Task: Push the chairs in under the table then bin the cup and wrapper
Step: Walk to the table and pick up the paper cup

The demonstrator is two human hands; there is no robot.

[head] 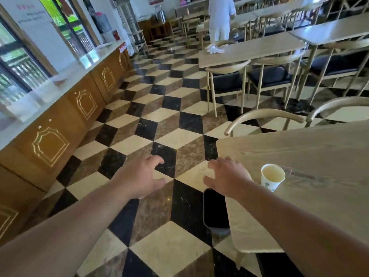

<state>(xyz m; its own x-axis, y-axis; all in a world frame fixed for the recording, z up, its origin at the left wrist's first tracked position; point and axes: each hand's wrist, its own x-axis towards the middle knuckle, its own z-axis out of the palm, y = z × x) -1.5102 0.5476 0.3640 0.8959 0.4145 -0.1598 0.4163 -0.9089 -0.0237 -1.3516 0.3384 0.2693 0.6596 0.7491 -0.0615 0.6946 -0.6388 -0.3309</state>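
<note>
Two bare arms reach out from the bottom of the view. The left hand [144, 174] hangs over the checked tile floor [139, 124], fingers spread and a little curled, holding nothing. The right hand [227, 176] is over the near left corner of the pale wooden table [299, 156]. It is open too, fingers loose, and has nothing in it.

Just beside the right hand, near the left edge of the tabletop, stands a white paper cup [272, 176]. It is upright, and its inside looks pale and empty. A thin see-through thing lies on the tabletop just past the cup. It may be the wrapper, but it is too faint to tell.

A dark seat [215, 208] peeks out from under the near edge of the table, below the right wrist. At the far edge, two chairs with curved pale wooden backs [265, 114] sit close against the table.

The chairs here look mostly pushed in, so I think the cup step comes next. The right hand would need to move a little to the right, close around the cup and lift it straight up. No bin shows here, so it has to be found.
</note>
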